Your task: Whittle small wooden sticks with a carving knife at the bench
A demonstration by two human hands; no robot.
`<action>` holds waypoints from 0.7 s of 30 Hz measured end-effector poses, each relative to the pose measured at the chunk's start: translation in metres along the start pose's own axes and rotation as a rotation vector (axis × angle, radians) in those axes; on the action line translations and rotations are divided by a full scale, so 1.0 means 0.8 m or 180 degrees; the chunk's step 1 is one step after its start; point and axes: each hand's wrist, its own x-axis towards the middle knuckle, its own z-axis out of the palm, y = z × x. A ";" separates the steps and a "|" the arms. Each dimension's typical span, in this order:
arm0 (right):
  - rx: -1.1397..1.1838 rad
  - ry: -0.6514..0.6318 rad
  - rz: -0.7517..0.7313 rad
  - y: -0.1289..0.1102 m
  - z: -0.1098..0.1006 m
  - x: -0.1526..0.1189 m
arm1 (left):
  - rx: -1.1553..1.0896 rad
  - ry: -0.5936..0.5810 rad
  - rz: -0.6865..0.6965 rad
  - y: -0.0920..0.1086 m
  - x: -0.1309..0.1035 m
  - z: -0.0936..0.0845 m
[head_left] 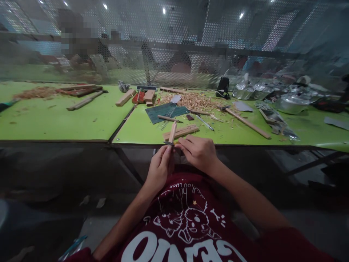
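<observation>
My left hand (160, 162) is closed around the lower end of a narrow strip of pale wood (172, 133), which points up and away at the table's front edge. In my right hand (200, 151) is a small knife whose dark blade (168, 143) lies across the strip, just above my left fingers. A bit of yellow shows at its handle, the rest being hidden by my fingers. Just beyond, on the table, lie wooden pieces (187, 131) side by side. Farther back are a thin wooden-handled tool (169, 118), a pen (205, 123) and a dark green sheet (158, 112).
Wood shavings (196, 100) are heaped across the green table (141, 134). A hammer (248, 123) lies to the right, near foil-wrapped items (242, 90) and a phone-like device (269, 115). Wooden blocks (125, 98) stand farther left. Behind the table rises a perforated metal screen (191, 62).
</observation>
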 end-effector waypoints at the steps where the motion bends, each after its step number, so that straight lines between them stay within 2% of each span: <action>1: 0.0000 -0.0010 0.0006 -0.001 0.001 0.000 | 0.0013 0.0017 0.0013 0.001 0.001 0.000; 3: 0.0019 -0.0040 0.0022 0.001 0.003 0.002 | 0.0037 0.0044 0.0039 0.002 -0.001 0.001; 5: 0.0022 -0.0048 0.0198 0.016 0.007 0.008 | 0.0023 -0.0012 0.0014 0.003 -0.006 0.003; 9: -0.0040 0.0172 0.1237 0.080 0.012 0.025 | 0.0009 -0.0348 -0.0091 0.001 -0.024 0.009; 12: 0.0020 0.0245 0.1422 0.112 0.007 0.028 | -0.0133 -0.0419 -0.0089 0.002 -0.027 0.013; 14: 0.0321 0.0335 0.1328 0.106 0.000 0.020 | -0.0302 -0.0405 -0.0089 0.003 -0.022 0.014; 16: 0.0805 0.0355 0.1073 0.081 -0.009 0.007 | -0.0439 -0.0423 -0.0138 0.004 -0.017 0.015; 18: 0.1136 0.0157 0.0747 0.049 -0.015 -0.006 | -0.0468 -0.0430 -0.0165 0.004 -0.015 0.016; 21: 0.1012 -0.0178 0.0465 0.011 -0.018 -0.020 | -0.0328 -0.0508 -0.0167 0.001 -0.018 0.016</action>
